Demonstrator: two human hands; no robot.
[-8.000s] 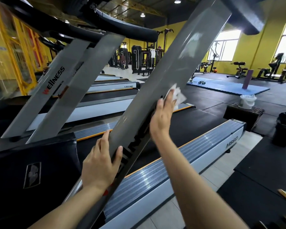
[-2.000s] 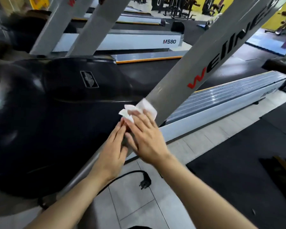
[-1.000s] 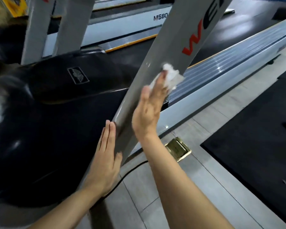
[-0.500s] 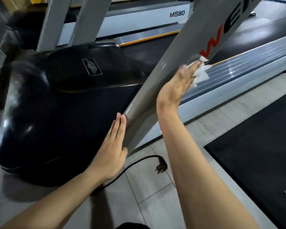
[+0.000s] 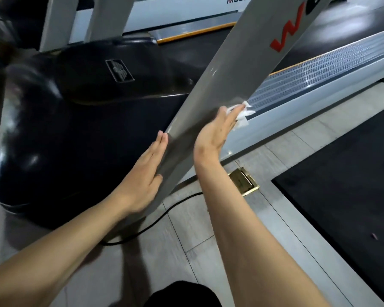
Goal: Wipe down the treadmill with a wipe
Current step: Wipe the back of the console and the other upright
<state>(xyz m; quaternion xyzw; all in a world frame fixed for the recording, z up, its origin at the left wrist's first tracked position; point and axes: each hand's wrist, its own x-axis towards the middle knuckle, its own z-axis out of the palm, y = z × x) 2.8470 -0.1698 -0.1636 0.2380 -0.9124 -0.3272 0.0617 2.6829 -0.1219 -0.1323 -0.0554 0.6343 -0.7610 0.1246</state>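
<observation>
Black motor cover (image 5: 75, 129) is sitting at left. Left hand (image 5: 142, 173) is lying flat, fingers straight, holding nothing, bracing the near edge of the grey treadmill upright (image 5: 231, 69). To its right, right hand (image 5: 217, 131) is pressing a crumpled white wipe (image 5: 242, 116) against the upright's right edge, just above the side rail (image 5: 319, 72).

Risks, as judged: the wipe is riding off the edge, so it may be slipping free; the power cord (image 5: 164, 213) and brass floor socket (image 5: 244, 182) on the near floor are posing a trip hazard.
</observation>
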